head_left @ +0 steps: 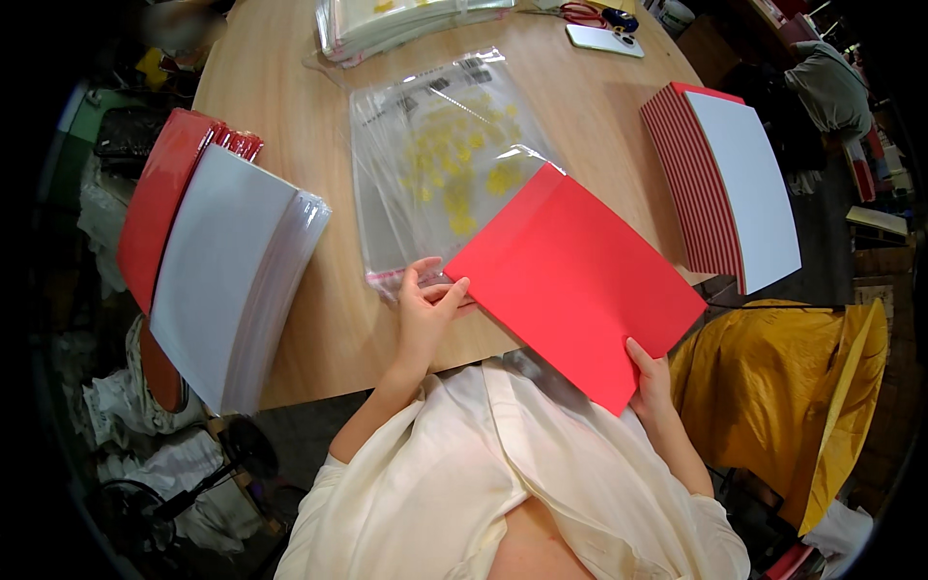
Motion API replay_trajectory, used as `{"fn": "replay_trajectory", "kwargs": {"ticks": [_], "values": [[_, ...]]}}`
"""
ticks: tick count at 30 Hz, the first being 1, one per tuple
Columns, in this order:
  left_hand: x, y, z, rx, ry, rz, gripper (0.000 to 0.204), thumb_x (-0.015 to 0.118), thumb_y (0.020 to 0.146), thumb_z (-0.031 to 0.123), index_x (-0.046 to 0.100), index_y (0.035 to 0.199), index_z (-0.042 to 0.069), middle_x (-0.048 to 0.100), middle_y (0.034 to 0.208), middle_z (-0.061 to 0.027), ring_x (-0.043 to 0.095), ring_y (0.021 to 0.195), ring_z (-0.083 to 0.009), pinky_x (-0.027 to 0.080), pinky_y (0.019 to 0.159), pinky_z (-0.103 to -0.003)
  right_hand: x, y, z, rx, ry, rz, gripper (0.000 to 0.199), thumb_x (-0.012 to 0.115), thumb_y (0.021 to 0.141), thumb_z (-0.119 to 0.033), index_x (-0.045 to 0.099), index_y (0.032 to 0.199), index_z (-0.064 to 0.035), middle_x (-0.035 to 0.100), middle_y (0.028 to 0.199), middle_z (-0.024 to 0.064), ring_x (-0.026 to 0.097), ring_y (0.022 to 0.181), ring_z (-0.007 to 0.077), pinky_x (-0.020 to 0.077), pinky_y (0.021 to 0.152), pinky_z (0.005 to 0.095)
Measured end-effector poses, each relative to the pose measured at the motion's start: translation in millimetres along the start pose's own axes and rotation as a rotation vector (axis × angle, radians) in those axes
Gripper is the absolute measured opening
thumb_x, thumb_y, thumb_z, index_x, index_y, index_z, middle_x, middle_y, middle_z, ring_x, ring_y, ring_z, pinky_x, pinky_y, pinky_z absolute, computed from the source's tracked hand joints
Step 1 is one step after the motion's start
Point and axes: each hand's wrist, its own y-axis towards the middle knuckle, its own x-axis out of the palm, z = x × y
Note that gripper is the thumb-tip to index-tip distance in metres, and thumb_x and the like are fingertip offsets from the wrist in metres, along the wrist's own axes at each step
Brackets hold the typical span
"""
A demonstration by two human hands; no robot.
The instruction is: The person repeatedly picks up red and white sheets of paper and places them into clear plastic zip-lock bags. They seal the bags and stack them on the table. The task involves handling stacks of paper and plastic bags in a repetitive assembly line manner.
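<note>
A flat red card or folder (590, 280) lies tilted in front of me. My right hand (652, 377) grips its near right edge, thumb on top and fingers hidden beneath. Under its far left end is a clear plastic bag (387, 213) with yellow print, lying on the table; whether the red corner is inside the bag or on top, I cannot tell. My left hand (427, 307) is closed at the bag's near edge, beside the red card's left corner, with fingers curled round the plastic.
On the wooden table (599, 126) stand a stack of red and white boards (744, 184) at right, a stack of bagged white and red ones (222, 261) at left, and more clear bags (406, 29) at the back. A phone (604, 41) and scissors (580, 14) lie far right. Yellow cloth (773, 387) hangs near right.
</note>
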Motion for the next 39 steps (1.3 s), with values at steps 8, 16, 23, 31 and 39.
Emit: {"fn": "replay_trajectory", "kwargs": {"ticks": [8, 16, 23, 31, 39], "values": [[9.6, 6.5, 4.6, 0.013, -0.369, 0.079, 0.025, 0.063, 0.091, 0.002, 0.053, 0.114, -0.001, 0.066, 0.102, -0.012, 0.067, 0.092, -0.0164, 0.056, 0.08, -0.026, 6.0, 3.6, -6.6, 0.0, 0.01, -0.079, 0.039, 0.06, 0.09, -0.003, 0.045, 0.126, -0.003, 0.058, 0.115, 0.0108, 0.064, 0.1, 0.0215, 0.0563, 0.084, 0.0359], [17.9, 6.6, -5.0, -0.059, -0.506, 0.111, 0.026, 0.064, 0.09, 0.0, 0.053, 0.113, -0.003, 0.065, 0.106, -0.013, 0.065, 0.096, -0.016, 0.056, 0.084, -0.026, 1.5, 10.5, -12.1, 0.003, -0.044, -0.11, 0.044, 0.062, 0.088, -0.002, 0.044, 0.127, -0.0018, 0.058, 0.115, 0.0117, 0.064, 0.1, 0.0219, 0.0563, 0.083, 0.0359], [24.1, 1.4, -6.7, -0.105, -0.469, 0.027, 0.027, 0.064, 0.089, 0.001, 0.055, 0.115, -0.003, 0.065, 0.107, -0.0116, 0.065, 0.097, -0.017, 0.056, 0.086, -0.03, -1.2, 13.8, -19.1, -0.001, -0.066, -0.101, 0.047, 0.064, 0.086, -0.003, 0.043, 0.129, -0.0018, 0.058, 0.116, 0.0118, 0.063, 0.101, 0.0222, 0.0561, 0.083, 0.0361], [20.3, -7.3, -5.1, -0.014, -0.187, 0.051, 0.04, 0.067, 0.087, 0.002, 0.049, 0.123, -0.001, 0.057, 0.12, -0.0131, 0.062, 0.1, -0.0193, 0.054, 0.083, -0.031, -1.1, 16.2, -23.7, -0.045, -0.092, -0.096, 0.043, 0.064, 0.087, -0.004, 0.046, 0.126, -0.001, 0.06, 0.113, 0.0119, 0.064, 0.098, 0.0219, 0.056, 0.082, 0.0358], [3.0, 21.2, 40.2, 1.033, 1.281, 0.259, 0.054, 0.068, 0.08, -0.001, 0.048, 0.129, 0.007, 0.048, 0.129, -0.0176, 0.055, 0.11, -0.0243, 0.05, 0.08, -0.033, -17.5, 13.2, -24.4, -0.126, -0.042, -0.072, 0.04, 0.063, 0.087, -0.001, 0.049, 0.124, -0.0014, 0.061, 0.113, 0.012, 0.065, 0.097, 0.0218, 0.0565, 0.081, 0.0352]]}}
